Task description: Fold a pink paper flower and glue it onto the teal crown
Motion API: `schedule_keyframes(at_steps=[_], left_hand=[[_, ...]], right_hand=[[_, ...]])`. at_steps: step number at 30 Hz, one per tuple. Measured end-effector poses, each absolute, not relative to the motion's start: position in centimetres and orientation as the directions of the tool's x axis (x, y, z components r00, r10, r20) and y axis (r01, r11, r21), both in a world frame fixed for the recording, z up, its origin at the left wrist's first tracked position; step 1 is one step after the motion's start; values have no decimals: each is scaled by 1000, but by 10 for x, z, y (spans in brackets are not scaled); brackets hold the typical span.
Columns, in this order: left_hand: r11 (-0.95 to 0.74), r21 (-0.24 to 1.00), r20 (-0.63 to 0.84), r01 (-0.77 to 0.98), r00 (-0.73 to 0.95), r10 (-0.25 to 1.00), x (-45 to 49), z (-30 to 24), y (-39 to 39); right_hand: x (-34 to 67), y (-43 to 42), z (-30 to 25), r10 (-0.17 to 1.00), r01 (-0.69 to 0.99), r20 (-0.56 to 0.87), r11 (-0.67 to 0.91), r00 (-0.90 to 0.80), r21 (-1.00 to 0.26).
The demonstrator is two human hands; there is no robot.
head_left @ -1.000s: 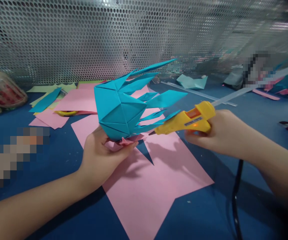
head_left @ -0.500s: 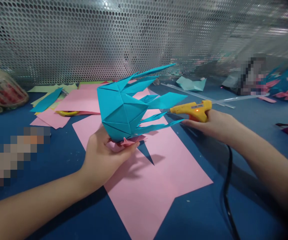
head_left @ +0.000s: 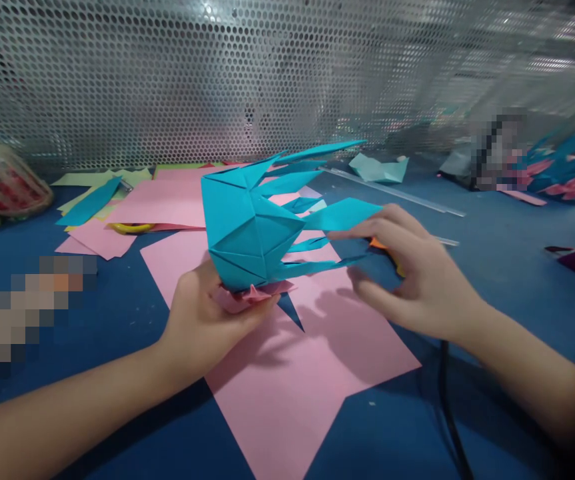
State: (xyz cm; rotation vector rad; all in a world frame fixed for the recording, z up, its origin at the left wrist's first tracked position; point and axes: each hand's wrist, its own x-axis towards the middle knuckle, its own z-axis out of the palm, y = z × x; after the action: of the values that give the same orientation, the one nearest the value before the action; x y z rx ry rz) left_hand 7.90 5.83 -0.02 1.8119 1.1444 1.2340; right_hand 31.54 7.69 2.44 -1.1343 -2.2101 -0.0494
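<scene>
L hand's [head_left: 194, 323] fingers are clamped on pink folded piece [head_left: 240, 301]; blue paper model [head_left: 254, 233] is held just above them. R hand's [head_left: 417, 280] are spread apart by its tips [head_left: 344, 213] (contact can't be told). Creasing tips should be avoided; orange-yellow tool [head_left: 380, 244], partly hidden behind R fingers, is best kept off pink sheet [head_left: 287, 407] below.

Head camera close, facing forward-down across table [head_left: 177, 433] toward perforated panel [head_left: 142, 87].

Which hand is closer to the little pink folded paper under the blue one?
Left. The left hand holds the pink folded paper; the right hand is off to its right, by the tips of the blue folded paper.
</scene>
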Motion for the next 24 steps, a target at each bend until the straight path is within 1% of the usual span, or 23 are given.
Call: schedule_keyframes(at_steps=[2,4,9,11,13,15,17,19,21,24], left_hand=[[-424,850,377,312,203,904,79,2,58],[-455,830,395,322,236,888,78,3,59],[-526,780,457,338,265,849,74,1,62],[-536,776,470,332,261,843,75,-1,63],[-542,778,479,317,259,839,76,-1,63],[-551,778,488,303,262,833,77,-1,63],[-562,773,494,295,276,824,77,0,63],[-571,766,498,293,291,817,77,1,62],[-577,761,499,297,300,813,76,0,62],[-589,747,511,309,299,806,74,-2,62]], right_hand=[[314,73,23,678,674,528,698,-512,-243],[314,71,21,654,630,511,735,-558,-251],[303,72,10,561,515,582,815,-589,-265],[296,72,5,541,510,620,823,-569,-250],[291,70,3,525,559,656,808,-543,-184],[288,67,4,506,629,675,773,-536,-80],[287,64,8,485,684,680,729,-550,33],[288,61,12,473,707,669,699,-573,112],[289,59,15,471,705,653,695,-593,140],[287,59,15,494,687,619,719,-610,103]])
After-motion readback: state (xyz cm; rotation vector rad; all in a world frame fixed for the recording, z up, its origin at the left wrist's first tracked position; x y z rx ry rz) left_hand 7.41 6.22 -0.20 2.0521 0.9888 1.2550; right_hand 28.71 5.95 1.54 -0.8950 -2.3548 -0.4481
